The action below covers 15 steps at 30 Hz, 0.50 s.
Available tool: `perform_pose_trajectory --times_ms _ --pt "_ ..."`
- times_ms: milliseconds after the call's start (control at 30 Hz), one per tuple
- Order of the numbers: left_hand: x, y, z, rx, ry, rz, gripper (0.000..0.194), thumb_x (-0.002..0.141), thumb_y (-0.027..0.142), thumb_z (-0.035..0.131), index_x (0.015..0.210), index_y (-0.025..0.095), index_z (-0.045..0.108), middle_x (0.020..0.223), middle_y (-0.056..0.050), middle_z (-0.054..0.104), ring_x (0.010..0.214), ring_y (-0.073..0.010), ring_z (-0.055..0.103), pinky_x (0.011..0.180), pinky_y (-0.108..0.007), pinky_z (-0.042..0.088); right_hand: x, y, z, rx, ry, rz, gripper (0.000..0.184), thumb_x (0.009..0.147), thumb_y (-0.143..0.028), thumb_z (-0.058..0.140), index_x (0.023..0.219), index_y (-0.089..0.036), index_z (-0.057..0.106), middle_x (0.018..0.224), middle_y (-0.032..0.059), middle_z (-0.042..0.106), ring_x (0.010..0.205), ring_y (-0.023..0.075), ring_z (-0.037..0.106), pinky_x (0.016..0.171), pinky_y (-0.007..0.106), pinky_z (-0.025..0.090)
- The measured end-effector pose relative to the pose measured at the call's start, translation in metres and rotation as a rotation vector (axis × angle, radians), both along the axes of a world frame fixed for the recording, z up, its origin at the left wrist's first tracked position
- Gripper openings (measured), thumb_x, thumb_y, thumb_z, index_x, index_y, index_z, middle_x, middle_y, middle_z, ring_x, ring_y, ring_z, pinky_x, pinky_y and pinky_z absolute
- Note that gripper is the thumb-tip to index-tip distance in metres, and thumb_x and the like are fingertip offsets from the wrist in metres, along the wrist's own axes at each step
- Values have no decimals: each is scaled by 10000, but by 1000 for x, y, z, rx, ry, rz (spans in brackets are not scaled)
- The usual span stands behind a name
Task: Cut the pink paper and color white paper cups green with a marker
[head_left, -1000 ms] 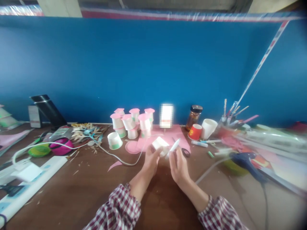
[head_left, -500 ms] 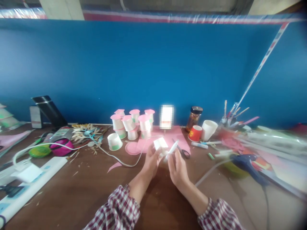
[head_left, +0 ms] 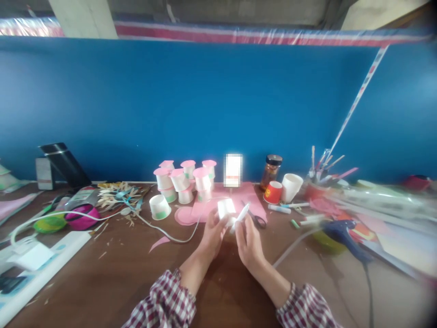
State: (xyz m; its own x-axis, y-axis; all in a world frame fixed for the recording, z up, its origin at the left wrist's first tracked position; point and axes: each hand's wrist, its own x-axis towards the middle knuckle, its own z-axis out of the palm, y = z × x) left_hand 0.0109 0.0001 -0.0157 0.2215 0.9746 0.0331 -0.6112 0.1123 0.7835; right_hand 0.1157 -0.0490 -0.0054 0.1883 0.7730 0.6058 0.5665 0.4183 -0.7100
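Observation:
My left hand (head_left: 214,232) is closed around a small white paper cup (head_left: 226,207), partly hidden by the fingers and washed out by glare. In my right hand (head_left: 251,241) is a slim white pen (head_left: 243,212), pinched by the fingertips and slanting up to the right. Its lower end meets the cup's side; whether they touch is too blurred to tell. Both hands are above the brown table, just in front of pink paper (head_left: 251,196). Scissors (head_left: 259,221) lie right of the right hand. A lone paper cup (head_left: 159,207) stands to the left.
Stacked cups with pink discs (head_left: 180,180) stand behind. A lit phone-like screen (head_left: 233,169), a jar (head_left: 272,171), a red cup (head_left: 273,192) and a white cup (head_left: 292,187) line the blue partition. Right lies a glue gun (head_left: 344,234); left, a power strip (head_left: 44,278) with cables.
The whole view has shifted, so things sit slightly lower and further left. Both hands keep hold of the cup and pen in nearly the same pose.

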Motion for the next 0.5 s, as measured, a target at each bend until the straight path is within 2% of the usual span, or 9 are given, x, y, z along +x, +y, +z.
perform_pose_trajectory --times_ms 200,500 --pt "0 -1 -1 -4 -7 -39 437 754 241 690 1155 251 519 1114 -63 634 1027 -195 601 947 -361 425 1 1 -1 -10 7 -5 116 936 -237 403 958 -171 495 745 39 624 626 161 595 596 252 457" --pt "2 -1 1 -52 -8 -38 477 712 242 731 1147 209 537 1052 -80 672 955 -202 638 922 -365 434 1 2 -2 -8 7 -22 117 938 -242 391 921 -178 488 705 28 613 601 158 593 570 245 450"
